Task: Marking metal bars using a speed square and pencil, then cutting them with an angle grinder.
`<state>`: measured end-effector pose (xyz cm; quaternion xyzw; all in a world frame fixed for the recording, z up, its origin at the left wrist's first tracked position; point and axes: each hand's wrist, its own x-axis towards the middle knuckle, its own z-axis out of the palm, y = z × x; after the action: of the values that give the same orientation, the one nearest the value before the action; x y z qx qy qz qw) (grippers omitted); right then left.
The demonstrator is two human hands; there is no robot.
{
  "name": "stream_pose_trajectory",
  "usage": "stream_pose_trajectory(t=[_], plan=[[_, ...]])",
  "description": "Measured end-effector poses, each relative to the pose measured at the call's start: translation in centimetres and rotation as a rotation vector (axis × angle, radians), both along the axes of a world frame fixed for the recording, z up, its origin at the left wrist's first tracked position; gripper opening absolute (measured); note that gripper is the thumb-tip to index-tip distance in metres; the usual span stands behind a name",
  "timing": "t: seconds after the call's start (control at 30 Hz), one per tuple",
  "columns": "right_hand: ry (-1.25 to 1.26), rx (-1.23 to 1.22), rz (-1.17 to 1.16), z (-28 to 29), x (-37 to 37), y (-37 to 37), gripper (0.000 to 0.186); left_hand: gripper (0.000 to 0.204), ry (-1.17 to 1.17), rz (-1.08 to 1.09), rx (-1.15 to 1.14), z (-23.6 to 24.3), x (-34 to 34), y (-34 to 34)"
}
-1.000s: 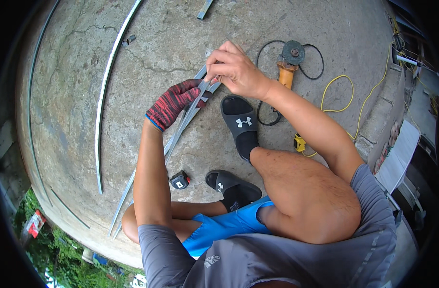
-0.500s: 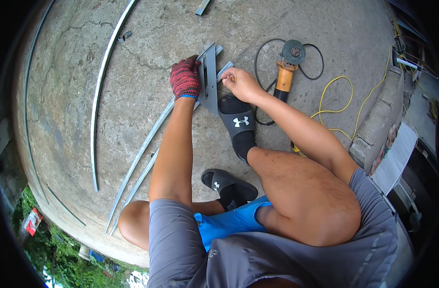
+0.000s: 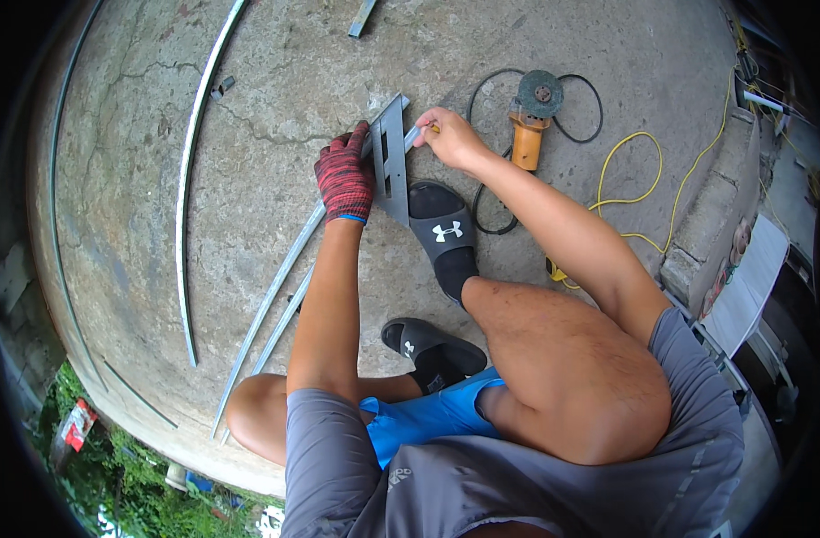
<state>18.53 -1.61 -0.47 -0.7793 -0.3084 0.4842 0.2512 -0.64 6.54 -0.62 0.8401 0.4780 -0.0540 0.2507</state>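
As hands (image 3: 344, 177) flank slotted plate (image 3: 396, 157), left one touching

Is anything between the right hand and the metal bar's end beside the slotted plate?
Nothing visible: the right hand, holding a thin yellow tool, is right at the end of the metal bar. Just left, the slotted plate lies across the bar, with the left hand at the plate's left edge.

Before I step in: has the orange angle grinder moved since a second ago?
No. The angle grinder lies in the same place relative to the concrete curb; the slight shift in frame looks like head movement.
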Motion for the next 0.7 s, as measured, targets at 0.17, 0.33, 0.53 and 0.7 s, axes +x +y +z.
stream_pose_trajectory(t=[0.17,0.33,0.53,0.7], plan=[[-0.008,-0.009,-0.028,0.4,0.7,0.1,0.021,0.054,-0.045,0.048,-0.001,-0.4,-0.7,-0.1],[-0.015,0.072,-0.022,0.2,1.7,0.9,0.023,0.055,-0.105,0.060,0.001,-0.7,-0.8,-0.1],[-0.157,0.238,0.158,-1.1,2.2,3.5,0.025,0.056,-0.230,0.069,0.052,-1.9,-0.3,-0.2],[-0.159,0.101,0.123,-1.5,4.1,5.1,0.033,0.058,-0.261,0.092,0.067,-2.5,-0.5,0.7]])
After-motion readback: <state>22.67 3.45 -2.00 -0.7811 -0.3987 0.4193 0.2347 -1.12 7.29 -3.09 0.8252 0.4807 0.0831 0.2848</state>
